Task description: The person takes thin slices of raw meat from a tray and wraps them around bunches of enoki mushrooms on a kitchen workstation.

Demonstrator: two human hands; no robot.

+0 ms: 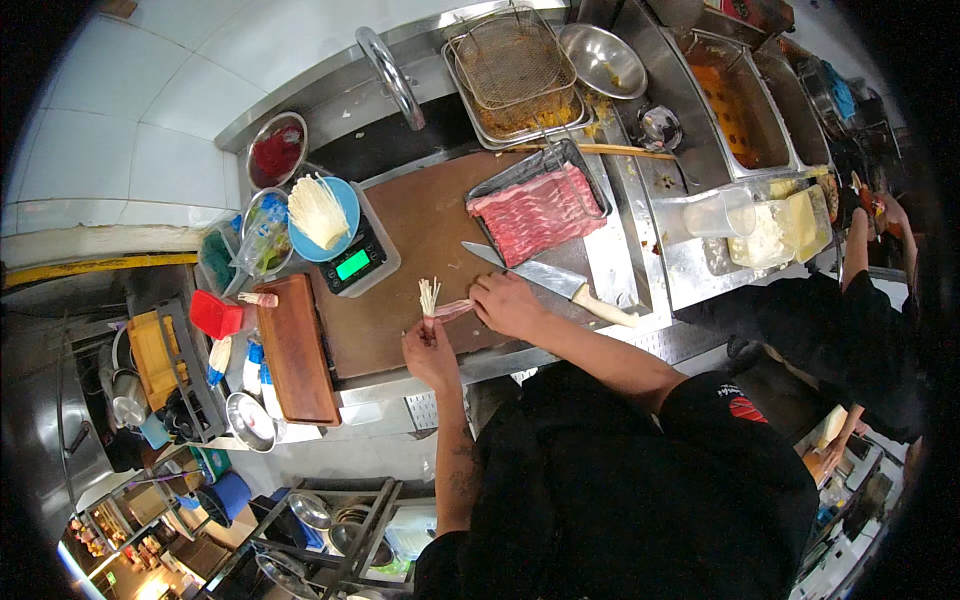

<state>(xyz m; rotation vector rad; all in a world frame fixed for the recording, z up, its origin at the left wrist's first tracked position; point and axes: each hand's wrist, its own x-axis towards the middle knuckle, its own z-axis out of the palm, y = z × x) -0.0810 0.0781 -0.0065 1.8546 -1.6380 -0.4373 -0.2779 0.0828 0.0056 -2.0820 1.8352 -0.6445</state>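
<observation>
My left hand [431, 352] grips a small bunch of enoki mushrooms [429, 297] upright, with a thin meat slice [454, 310] around its lower part. The slice's other end is pinched in my right hand [504, 301]. Both hands are over a brown cutting board [420, 217]. A kitchen knife [551, 278] lies beyond my right hand, its tip beside a black tray [480, 192] of sliced raw meat [540, 214]. On a digital kitchen scale [365, 262] stands a blue bowl [352, 202] with more enoki [318, 212]. One enoki roll [259, 299] rests at the wooden board's corner.
A wooden board [298, 352], a red container [216, 315] and a metal bowl [250, 422] are at the left. Behind are a faucet [390, 75] and wire fry baskets [515, 64]. Plastic containers [761, 232] stand at the right, where other people in black are at work.
</observation>
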